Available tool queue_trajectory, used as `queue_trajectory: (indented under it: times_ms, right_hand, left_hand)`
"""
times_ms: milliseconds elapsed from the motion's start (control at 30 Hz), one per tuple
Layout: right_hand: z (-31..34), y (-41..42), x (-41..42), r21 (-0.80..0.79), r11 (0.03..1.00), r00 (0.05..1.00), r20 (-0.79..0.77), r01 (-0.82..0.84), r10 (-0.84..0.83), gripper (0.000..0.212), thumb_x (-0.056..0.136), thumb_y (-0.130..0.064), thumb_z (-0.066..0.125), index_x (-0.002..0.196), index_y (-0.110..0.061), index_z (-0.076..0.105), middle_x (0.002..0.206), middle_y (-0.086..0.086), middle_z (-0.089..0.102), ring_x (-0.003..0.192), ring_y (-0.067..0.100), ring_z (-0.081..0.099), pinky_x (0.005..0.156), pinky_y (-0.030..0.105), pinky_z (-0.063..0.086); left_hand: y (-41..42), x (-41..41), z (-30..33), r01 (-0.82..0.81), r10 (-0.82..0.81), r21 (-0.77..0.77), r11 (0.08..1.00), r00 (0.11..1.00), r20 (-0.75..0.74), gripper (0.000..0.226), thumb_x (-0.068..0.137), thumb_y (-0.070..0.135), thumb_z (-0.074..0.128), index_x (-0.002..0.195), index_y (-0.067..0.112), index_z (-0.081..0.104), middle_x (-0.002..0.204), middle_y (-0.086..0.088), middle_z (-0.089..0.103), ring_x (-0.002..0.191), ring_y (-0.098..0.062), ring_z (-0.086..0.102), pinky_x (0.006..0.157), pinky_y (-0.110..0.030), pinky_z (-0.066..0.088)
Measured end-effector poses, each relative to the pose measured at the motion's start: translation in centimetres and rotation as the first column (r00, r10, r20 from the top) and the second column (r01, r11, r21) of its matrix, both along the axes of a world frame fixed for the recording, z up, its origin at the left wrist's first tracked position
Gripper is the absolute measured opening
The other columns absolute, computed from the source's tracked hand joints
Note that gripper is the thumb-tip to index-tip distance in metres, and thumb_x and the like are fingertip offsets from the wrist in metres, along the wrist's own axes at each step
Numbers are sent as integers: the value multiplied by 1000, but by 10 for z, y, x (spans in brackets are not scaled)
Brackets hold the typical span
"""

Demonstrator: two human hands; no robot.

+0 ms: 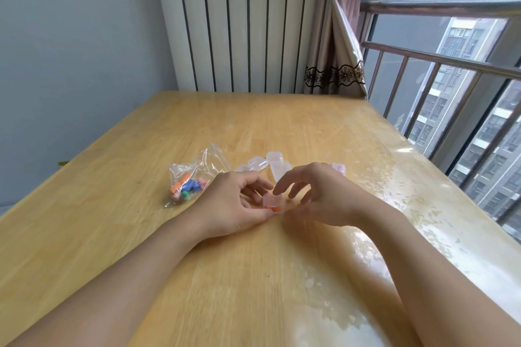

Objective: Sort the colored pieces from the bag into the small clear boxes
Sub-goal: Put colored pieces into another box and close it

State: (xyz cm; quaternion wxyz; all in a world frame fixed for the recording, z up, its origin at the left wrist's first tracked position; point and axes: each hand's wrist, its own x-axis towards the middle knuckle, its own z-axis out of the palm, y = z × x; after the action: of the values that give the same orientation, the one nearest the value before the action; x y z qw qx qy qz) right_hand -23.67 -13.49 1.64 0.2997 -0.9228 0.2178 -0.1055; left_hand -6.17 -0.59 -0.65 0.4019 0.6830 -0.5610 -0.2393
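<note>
Small clear box [271,202] seemingly between both hands [282,194]

Bright daylight from window [451,70] at right, glare on table [423,205], wide-angle bending at edges

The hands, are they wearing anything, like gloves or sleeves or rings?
No gloves. The left hand and right hand are both bare, and both forearms are bare all the way to the picture's bottom edge, so no sleeves show. I see no ring, watch or bracelet on either one.
</note>
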Motion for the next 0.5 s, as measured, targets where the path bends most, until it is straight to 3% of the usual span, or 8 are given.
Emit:
queue_trajectory:
  times_ms: [100,267,400,500]
  right_hand:
    - [-3,0,1,-19,1000,1000,2,-10,10,32,74,-25,87,103,-34,75,98,-21,71,93,-1,66,78,33,60]
    - [-7,-2,4,-25,1000,999,38,-8,9,31,74,-25,89,101,-31,75,98,-20,72,92,0,66,76,32,60]
    - [-9,2,7,-63,998,971,239,20,-5,19,79,-32,85,96,-29,76,91,-16,73,90,4,65,74,31,58]
    - [-10,5,10,-134,990,917,399,51,7,13,83,-29,83,95,-27,77,88,-14,73,88,7,66,70,28,57]
  left_hand:
    - [2,1,1,29,-29,14,999,999,22,42,70,13,91,105,29,75,93,4,71,53,6,59,66,-12,50]
    - [-2,-1,-2,16,-16,-19,1000,1000,-23,30,78,16,85,102,28,74,92,4,72,59,6,58,63,-12,47]
    - [-4,4,-1,-22,17,-17,1000,959,-281,20,82,23,83,100,27,75,93,3,76,87,-9,71,74,-23,55]
    - [-3,3,3,-45,11,-63,997,887,-463,22,85,19,77,106,14,74,95,-9,76,89,-15,71,75,-24,57]
